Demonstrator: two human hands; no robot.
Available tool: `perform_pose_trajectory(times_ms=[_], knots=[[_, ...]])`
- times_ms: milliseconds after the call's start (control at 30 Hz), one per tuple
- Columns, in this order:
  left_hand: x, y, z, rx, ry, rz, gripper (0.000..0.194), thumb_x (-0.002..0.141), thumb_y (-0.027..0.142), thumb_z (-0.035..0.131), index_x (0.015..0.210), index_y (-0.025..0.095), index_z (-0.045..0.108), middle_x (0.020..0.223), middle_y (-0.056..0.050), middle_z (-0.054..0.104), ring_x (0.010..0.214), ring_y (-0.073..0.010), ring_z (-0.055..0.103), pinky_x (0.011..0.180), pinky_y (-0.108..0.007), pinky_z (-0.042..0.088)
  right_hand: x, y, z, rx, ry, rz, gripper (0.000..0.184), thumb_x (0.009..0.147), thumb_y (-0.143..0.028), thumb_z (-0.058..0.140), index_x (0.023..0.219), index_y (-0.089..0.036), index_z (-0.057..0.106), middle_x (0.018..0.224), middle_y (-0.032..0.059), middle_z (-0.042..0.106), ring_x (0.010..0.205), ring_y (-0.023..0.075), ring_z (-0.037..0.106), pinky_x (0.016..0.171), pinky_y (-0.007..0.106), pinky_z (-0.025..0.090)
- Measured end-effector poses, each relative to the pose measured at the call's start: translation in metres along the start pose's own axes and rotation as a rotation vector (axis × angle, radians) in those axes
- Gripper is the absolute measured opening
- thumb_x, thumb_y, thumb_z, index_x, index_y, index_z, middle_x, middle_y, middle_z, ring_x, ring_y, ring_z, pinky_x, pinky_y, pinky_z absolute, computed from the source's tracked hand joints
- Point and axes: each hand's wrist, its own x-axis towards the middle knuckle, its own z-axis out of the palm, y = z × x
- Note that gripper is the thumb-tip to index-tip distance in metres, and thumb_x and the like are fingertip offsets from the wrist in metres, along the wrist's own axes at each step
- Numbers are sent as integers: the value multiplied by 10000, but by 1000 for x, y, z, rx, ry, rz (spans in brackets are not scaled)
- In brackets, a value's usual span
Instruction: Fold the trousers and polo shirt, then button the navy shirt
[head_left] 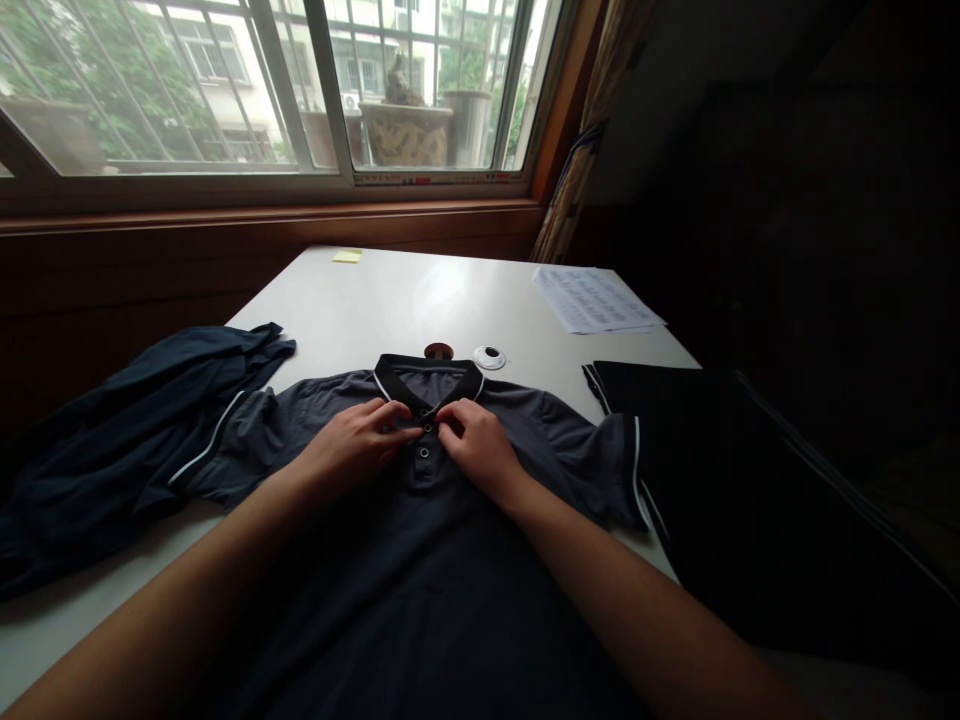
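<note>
A dark polo shirt (450,540) lies front side up in front of me, its sleeves spread to both sides. White piping edges its black collar (466,384) and sleeve cuffs. Down the short placket run several light-rimmed buttons, the lowest button (424,453) in plain sight. My left hand (364,435) pinches the left side of the placket just below the collar. Opposite it, my right hand (476,440) has thumb and fingers closed on the right side of the placket. The fingertips of the two hands are close together near the upper buttons.
Dark blue clothing (142,430) lies at the left on the white table (405,300). Folded black trousers or similar cloth (720,470) lie at the right. Behind the collar are a round hole (439,351) and a white ring-shaped cover (490,357). Printed sheets (592,298) and a yellow note (347,256) lie farther back.
</note>
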Motion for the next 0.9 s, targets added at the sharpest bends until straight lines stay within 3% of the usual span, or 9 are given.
perform_pose_trajectory(times_ms=[633, 900], knots=[[4, 5, -6, 24, -13, -77, 352, 927, 161, 530, 1197, 322, 688, 1148, -63, 637, 910, -194, 576, 704, -280, 491, -1, -1, -1, -18, -48, -24, 150, 844, -138, 630, 923, -211, 735, 901, 18, 639, 783, 143, 615, 735, 252, 489], [-1, 0, -1, -31, 11, -76, 353, 913, 177, 559, 1179, 358, 704, 1155, -48, 645, 925, -185, 589, 723, -276, 503, -2, -1, -1, -6, -57, -22, 124, 849, -204, 680, 960, -213, 736, 884, 12, 629, 782, 142, 609, 727, 251, 491]])
